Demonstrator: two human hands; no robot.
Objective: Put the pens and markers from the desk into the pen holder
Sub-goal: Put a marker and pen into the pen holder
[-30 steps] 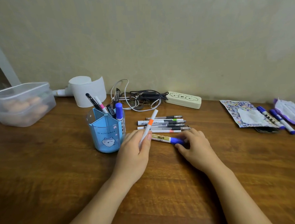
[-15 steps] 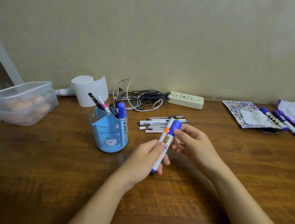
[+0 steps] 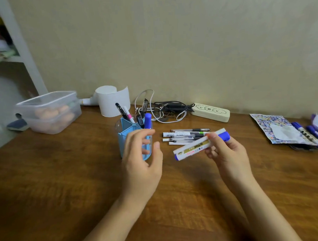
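Note:
A blue pen holder [image 3: 127, 138] stands mid-desk with several pens and a blue-capped marker upright in it. My left hand [image 3: 142, 164] hovers just in front of it, fingers apart and empty, partly hiding its front. My right hand [image 3: 227, 153] is raised to the right and grips a white marker with a blue cap [image 3: 192, 148], held slanting, with a thin white pen [image 3: 221, 131] lying along it. Several loose pens [image 3: 184, 136] lie in a pile on the desk behind the marker. Two blue markers [image 3: 308, 134] lie at the far right.
A clear plastic box [image 3: 48, 112] sits at the back left, a white paper roll [image 3: 113, 100] behind the holder. Tangled cables [image 3: 165, 111] and a cream power strip [image 3: 210, 111] lie along the wall. A patterned packet [image 3: 275, 129] lies at the right.
The marker and the white pen passed from my left hand into my right. My left hand let go and moved left in front of the pen holder.

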